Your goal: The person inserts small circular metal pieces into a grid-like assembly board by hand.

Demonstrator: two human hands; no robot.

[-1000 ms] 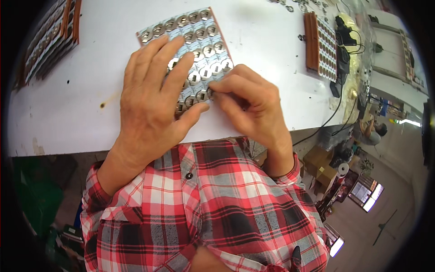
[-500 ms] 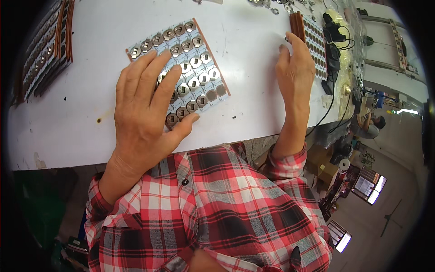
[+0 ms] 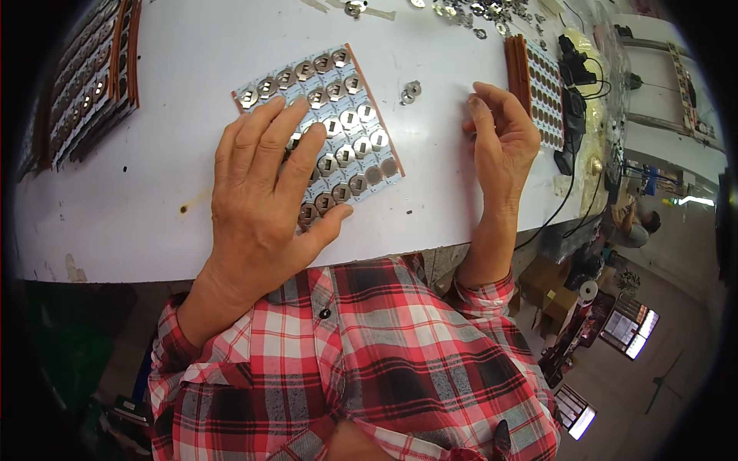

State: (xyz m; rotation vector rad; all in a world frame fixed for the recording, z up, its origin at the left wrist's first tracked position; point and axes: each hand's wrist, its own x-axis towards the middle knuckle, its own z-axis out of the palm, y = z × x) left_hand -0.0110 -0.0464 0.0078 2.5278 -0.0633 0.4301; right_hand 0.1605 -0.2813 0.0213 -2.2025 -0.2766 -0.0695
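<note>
Here's the pale blue panel (image 3: pixel 350 123), a rectangular sheet lying flat and skewed on the white tabletop (image 3: pixel 169 161), one long edge trimmed in reddish brown. Rows of round silver metal discs cover it, each sitting on its own spot; down at the panel's near right corner a few spots show bare brown circles instead.

Left hand (image 3: pixel 261 200) is pressed palm-down over the panel's near left part, fingers (image 3: pixel 250 142) spread wide and flat across the discs, thumb stretched out along the panel's near edge. It grips nothing, just pins the sheet down. The forearm runs back from it into a red plaid sleeve (image 3: pixel 192 353).

Right hand (image 3: pixel 500 142) sits off to the right of the panel, well clear of it, heel on the tabletop, fingers loosely curled and slightly parted, index tip raised and pointing away from the body. Whether anything tiny is pinched there, I cannot tell.

Between the panel and that right hand lie two loose metal discs (image 3: pixel 410 91), just beside the panel's far right corner. Right of the hand stands a stack of similar panels (image 3: pixel 538 84) on edge. Far left of the panel, another stack of filled panels (image 3: pixel 88 84). Beyond the panel's far edge, a scatter of loose metal parts (image 3: pixel 477 11).
</note>
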